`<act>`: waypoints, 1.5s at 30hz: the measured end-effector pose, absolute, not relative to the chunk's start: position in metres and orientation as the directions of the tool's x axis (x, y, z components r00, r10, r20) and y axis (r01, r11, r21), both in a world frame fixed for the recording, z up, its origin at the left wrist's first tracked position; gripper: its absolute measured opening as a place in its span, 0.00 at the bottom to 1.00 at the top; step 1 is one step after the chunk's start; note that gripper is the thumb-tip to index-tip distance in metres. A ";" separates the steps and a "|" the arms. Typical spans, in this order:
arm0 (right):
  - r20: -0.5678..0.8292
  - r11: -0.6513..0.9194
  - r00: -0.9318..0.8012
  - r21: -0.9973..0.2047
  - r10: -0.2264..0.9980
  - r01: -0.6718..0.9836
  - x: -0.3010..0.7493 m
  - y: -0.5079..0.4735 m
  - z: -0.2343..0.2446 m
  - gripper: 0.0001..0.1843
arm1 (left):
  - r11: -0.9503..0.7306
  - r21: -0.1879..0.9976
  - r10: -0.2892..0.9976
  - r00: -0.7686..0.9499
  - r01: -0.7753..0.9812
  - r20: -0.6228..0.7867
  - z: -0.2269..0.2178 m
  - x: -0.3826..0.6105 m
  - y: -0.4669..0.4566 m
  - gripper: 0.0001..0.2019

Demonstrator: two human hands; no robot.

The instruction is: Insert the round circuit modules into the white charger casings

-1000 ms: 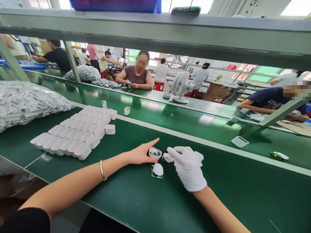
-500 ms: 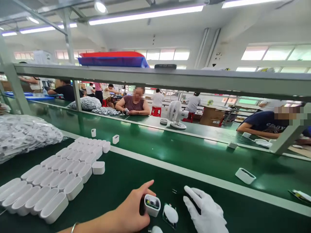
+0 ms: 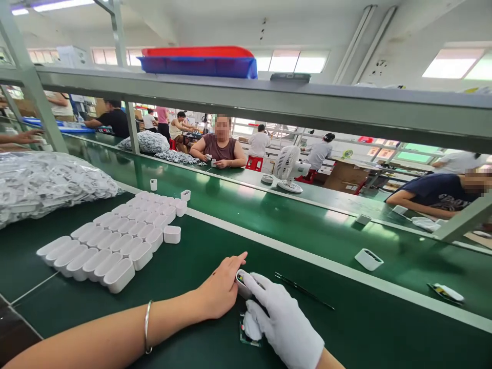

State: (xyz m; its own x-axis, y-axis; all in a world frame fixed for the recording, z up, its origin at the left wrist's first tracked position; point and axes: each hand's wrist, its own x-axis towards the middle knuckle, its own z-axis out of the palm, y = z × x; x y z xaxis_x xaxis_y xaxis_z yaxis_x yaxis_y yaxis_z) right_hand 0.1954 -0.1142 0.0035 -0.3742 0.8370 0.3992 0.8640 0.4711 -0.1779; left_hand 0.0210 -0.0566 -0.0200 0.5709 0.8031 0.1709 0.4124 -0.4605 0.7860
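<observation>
A white oval plastic housing [image 3: 243, 288] with a circuit board inside its opening stands on the green bench between my hands. My bare left hand [image 3: 220, 288], a silver bangle on its wrist, holds the housing from the left; its thumb is hidden. In a white glove, my right hand [image 3: 279, 315] grips the housing from the right, index finger at the rim, thumb lower down. Below the right thumb lies a circuit board [image 3: 249, 339] with a white padded piece on it, partly covered. Dark tweezers [image 3: 305, 291] rest beyond the gloved hand.
Rows of white housings [image 3: 119, 275] stand at the left, near a bag of white parts [image 3: 54, 182]. On the green belt [image 3: 277, 225] sit a filled housing [image 3: 369, 260] and another board [image 3: 446, 293]. A shelf beam [image 3: 246, 95] crosses overhead; co-workers sit opposite.
My gloved right hand has moved left onto the housing and over the circuit board. The left hand still has the housing. The view has tilted down, showing more of the tweezers.
</observation>
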 end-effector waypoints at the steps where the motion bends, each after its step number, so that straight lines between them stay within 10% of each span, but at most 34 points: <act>1: 0.359 0.463 -0.368 -0.227 0.858 0.857 0.191 -0.110 0.008 0.23 | -0.476 0.742 0.822 0.538 0.471 0.186 -0.019 0.020 -0.057 0.35; 8: 0.180 0.210 -0.125 -0.600 0.976 0.772 0.160 -0.085 0.012 0.21 | -0.446 0.303 0.895 0.417 0.842 0.159 0.001 0.014 -0.052 0.30; 15: 0.193 0.074 0.080 -0.679 0.978 0.730 0.181 -0.028 0.026 0.15 | 0.015 -0.146 0.984 0.011 0.989 0.179 0.028 -0.011 -0.031 0.31; 23: 0.269 -0.247 0.374 -0.409 0.888 0.879 0.280 0.030 0.016 0.22 | 0.041 -0.036 0.985 -0.035 0.998 0.166 0.032 -0.025 -0.008 0.19; 39: 0.223 0.113 -0.004 -0.481 0.975 0.869 0.227 -0.110 0.002 0.21 | -0.061 0.110 0.988 0.044 0.992 0.145 0.010 -0.013 -0.016 0.36; 45: 0.293 0.053 0.085 -0.434 0.952 0.899 0.209 -0.123 -0.025 0.21 | -0.243 0.268 0.962 0.196 0.932 0.192 0.011 -0.006 -0.020 0.16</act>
